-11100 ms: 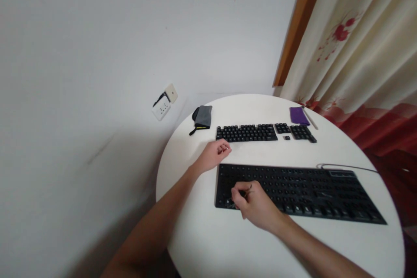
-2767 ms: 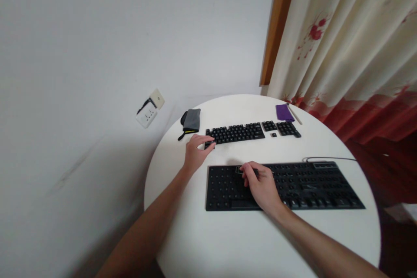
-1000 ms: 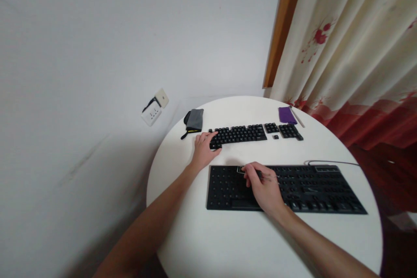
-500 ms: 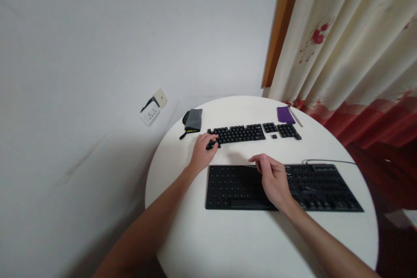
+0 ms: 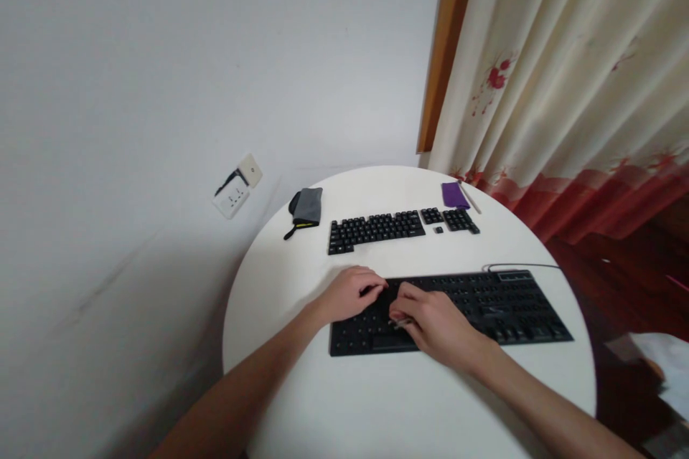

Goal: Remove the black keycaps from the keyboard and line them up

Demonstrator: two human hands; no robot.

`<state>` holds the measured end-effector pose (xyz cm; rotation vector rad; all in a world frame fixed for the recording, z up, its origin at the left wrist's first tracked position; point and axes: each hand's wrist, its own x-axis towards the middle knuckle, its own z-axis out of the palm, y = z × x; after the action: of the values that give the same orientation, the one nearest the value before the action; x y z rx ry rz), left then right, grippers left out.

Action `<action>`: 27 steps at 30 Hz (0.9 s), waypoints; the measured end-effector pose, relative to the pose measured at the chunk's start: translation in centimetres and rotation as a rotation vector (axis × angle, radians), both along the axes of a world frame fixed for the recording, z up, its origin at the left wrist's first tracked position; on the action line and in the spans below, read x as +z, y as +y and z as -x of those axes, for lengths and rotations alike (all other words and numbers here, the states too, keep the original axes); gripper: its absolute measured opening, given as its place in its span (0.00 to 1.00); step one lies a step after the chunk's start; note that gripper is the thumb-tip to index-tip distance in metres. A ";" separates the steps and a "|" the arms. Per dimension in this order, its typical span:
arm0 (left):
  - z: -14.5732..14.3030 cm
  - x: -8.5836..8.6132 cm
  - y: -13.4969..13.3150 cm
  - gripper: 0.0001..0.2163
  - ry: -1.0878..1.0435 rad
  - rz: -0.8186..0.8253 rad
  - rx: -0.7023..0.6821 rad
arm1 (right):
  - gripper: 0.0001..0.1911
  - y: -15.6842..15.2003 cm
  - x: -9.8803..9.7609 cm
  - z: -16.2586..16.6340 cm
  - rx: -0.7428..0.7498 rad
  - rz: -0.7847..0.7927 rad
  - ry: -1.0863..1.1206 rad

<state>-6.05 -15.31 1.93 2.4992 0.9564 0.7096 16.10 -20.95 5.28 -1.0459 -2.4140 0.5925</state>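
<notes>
A black keyboard point(image 5: 506, 315) lies across the white round table, its left part stripped of keycaps so that bare switches show. Over that left part, my left hand point(image 5: 352, 294) is bent with thumb and forefinger closing together near the upper edge; whatever may be between the tips is hidden. Beside it, my right hand point(image 5: 436, 323) is curled above the board, gripping a thin wire keycap puller point(image 5: 399, 323) that shows only partly below the fingers. Behind the keyboard, loose black keycaps point(image 5: 377, 228) stand in keyboard order, with a single keycap point(image 5: 438, 229) apart from the blocks.
A grey pouch point(image 5: 308, 206) with a black strap lies at the table's back left. At the back right are a purple cloth point(image 5: 455, 195) and a pale stick point(image 5: 469, 197). The keyboard's cable point(image 5: 522, 265) runs off rightward. Wall and curtain point(image 5: 511, 86) stand close behind.
My left hand has left the row of loose keycaps and come down onto the keyboard's left part. My right hand has moved left and lower, closer to it. The view has shifted slightly.
</notes>
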 end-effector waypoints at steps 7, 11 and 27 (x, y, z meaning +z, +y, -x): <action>0.1 -0.2 0.0 0.10 0.022 0.047 0.009 | 0.12 -0.6 -2.3 -0.6 0.163 -0.065 -0.278; 0.1 -0.1 0.0 0.10 0.025 0.069 0.015 | 0.10 -0.4 -2.9 -0.6 0.197 -0.074 -0.283; 0.0 0.1 0.2 0.10 0.090 0.059 -0.013 | 0.05 -1.3 -3.7 -0.1 0.197 -0.198 -0.369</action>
<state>-6.04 -15.09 2.07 2.5019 0.9763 0.5609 16.18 -22.23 1.54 -0.9034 -2.8504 0.2262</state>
